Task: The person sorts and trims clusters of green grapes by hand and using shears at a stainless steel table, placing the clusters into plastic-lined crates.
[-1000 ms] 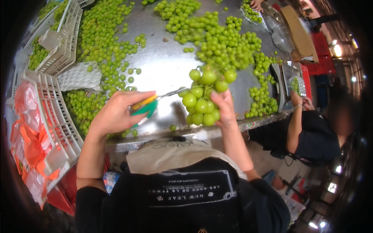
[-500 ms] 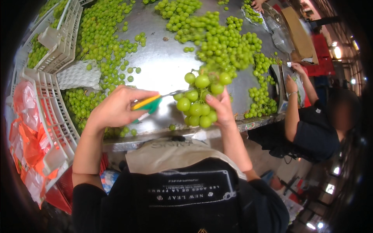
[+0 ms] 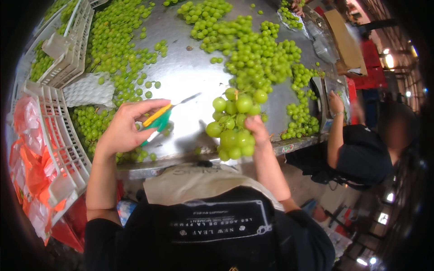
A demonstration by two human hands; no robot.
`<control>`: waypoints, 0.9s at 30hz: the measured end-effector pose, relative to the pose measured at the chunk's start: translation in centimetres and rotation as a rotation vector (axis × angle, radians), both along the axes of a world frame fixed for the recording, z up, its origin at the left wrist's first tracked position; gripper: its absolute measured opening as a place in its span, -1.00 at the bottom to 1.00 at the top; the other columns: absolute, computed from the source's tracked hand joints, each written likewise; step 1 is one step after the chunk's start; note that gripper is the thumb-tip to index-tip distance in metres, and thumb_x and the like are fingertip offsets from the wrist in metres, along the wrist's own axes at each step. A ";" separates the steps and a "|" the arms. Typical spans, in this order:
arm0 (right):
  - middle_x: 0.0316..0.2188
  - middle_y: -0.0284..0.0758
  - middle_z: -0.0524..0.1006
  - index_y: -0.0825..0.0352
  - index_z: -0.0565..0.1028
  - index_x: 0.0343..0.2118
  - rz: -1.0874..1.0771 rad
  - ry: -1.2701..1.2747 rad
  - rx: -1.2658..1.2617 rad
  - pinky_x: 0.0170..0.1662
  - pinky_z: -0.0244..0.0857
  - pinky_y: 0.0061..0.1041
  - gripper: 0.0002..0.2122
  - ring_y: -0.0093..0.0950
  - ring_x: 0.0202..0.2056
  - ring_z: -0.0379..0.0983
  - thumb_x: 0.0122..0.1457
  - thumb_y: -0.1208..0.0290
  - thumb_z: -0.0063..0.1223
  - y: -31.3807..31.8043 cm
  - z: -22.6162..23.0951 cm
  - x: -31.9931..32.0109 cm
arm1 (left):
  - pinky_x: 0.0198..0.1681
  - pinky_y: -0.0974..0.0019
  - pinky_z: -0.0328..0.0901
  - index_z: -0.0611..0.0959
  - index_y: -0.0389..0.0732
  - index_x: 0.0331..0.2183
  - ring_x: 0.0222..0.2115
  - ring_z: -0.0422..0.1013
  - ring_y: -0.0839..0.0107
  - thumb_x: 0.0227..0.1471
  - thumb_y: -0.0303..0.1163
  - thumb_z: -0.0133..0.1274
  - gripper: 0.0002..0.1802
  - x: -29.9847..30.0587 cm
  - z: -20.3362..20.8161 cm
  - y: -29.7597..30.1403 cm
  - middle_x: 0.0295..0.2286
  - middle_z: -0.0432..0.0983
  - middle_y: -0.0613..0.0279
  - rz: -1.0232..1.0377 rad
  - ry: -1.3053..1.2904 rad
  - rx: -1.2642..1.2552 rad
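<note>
Now your left hand (image 3: 123, 129) backs its gripped snips (image 3: 159, 118) off the grape bunch (image 3: 229, 137) your right hand (image 3: 261, 137) pinches: no cut underway.

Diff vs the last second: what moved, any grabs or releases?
Left hand drew the yellow-and-green snips leftward, so the blades no longer meet the green grape bunch. Right hand brought the bunch slightly toward the body. The co-worker's hands at right shifted too. Neither of the wearer's hands let go or took anything new. Unchanged: grapes spread on the metal table, white crates.
</note>
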State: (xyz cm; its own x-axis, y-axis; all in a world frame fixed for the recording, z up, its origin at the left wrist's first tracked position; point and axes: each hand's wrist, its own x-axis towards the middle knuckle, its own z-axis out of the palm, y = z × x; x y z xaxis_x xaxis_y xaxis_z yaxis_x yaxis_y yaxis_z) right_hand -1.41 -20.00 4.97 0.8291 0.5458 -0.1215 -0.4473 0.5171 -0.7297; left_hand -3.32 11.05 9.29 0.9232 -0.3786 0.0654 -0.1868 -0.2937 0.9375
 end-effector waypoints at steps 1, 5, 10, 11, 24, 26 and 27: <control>-0.01 -0.19 0.28 0.36 0.08 0.12 -0.032 0.013 -0.031 -0.01 0.24 -0.36 -0.37 -0.36 -0.05 0.30 -0.01 0.30 0.06 -0.2 -0.3 0.0 | -0.27 0.44 0.34 0.49 -0.21 -0.09 -0.32 0.43 0.51 -0.20 -0.61 0.08 -0.49 0.1 -1.2 -0.1 -0.29 0.52 0.17 0.037 0.077 -0.083; -0.03 -0.16 0.30 0.36 0.11 0.10 -0.171 0.012 -0.053 -0.04 0.29 -0.34 -0.43 -0.32 -0.07 0.33 0.05 0.28 0.01 0.3 -0.5 0.5 | -0.28 0.44 0.35 0.46 -0.26 -0.08 -0.36 0.42 0.52 -0.09 -0.60 0.05 -0.56 0.1 -7.5 -1.5 -0.37 0.52 0.19 0.201 0.310 -0.125; -0.04 -0.24 0.32 0.30 0.13 0.09 -0.306 -0.006 -0.126 -0.02 0.26 -0.42 -0.53 -0.40 -0.06 0.31 0.09 0.49 -0.08 -1.0 -0.8 0.9 | -0.29 0.30 0.37 0.48 -0.27 -0.12 -0.40 0.47 0.34 -0.08 -0.56 0.01 -0.62 -1.8 -13.1 -5.2 -0.37 0.54 0.06 0.235 0.341 0.243; -0.04 -0.24 0.32 0.30 0.13 0.09 -0.358 -0.016 -0.154 -0.03 0.26 -0.42 -0.53 -0.41 -0.06 0.32 0.09 0.49 -0.08 -1.4 -0.9 1.0 | -0.28 0.23 0.35 0.49 -0.28 -0.14 -0.38 0.47 0.21 -0.10 -0.54 0.04 -0.62 -1.8 -13.0 -6.2 -0.37 0.52 -0.03 0.163 0.345 0.251; -0.13 -0.24 0.38 0.23 0.20 0.00 -1.121 0.045 -0.547 -0.20 0.38 -0.29 -0.51 -0.31 -0.16 0.39 -0.01 0.42 0.13 -21.9 -9.1 9.7 | -0.24 0.07 0.31 0.47 -0.33 -0.39 -0.35 0.40 0.03 -0.15 -0.31 0.14 -0.68 -1.5 -9.2 -10.5 -0.49 0.45 -0.04 -0.150 0.097 0.703; -0.13 -0.25 0.37 0.22 0.19 0.00 -1.154 0.173 -0.659 -0.21 0.38 -0.29 -0.51 -0.31 -0.16 0.39 -0.01 0.44 0.13 -23.5 -10.5 11.4 | -0.21 0.09 0.30 0.47 -0.33 -0.32 -0.31 0.40 0.03 -0.14 -0.26 0.15 -0.62 -1.6 -9.2 -10.3 -0.42 0.46 -0.05 -0.106 0.037 0.675; -0.13 -0.26 0.37 0.21 0.18 0.00 -1.151 0.195 -0.613 -0.22 0.38 -0.29 -0.50 -0.31 -0.16 0.39 -0.01 0.44 0.13 -24.3 -11.2 12.1 | -0.18 0.10 0.29 0.47 -0.34 -0.29 -0.29 0.40 0.03 -0.14 -0.26 0.14 -0.60 -1.4 -9.2 -10.4 -0.38 0.46 -0.06 -0.118 0.111 0.684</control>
State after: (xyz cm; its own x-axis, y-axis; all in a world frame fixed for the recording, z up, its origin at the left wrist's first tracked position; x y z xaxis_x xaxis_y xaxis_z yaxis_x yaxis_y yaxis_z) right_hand 10.71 -44.34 -6.23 0.7201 -0.6416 -0.2641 -0.0999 0.2807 -0.9546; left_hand -4.76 0.65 0.05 0.8608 -0.3994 -0.3154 -0.1680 -0.8080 0.5647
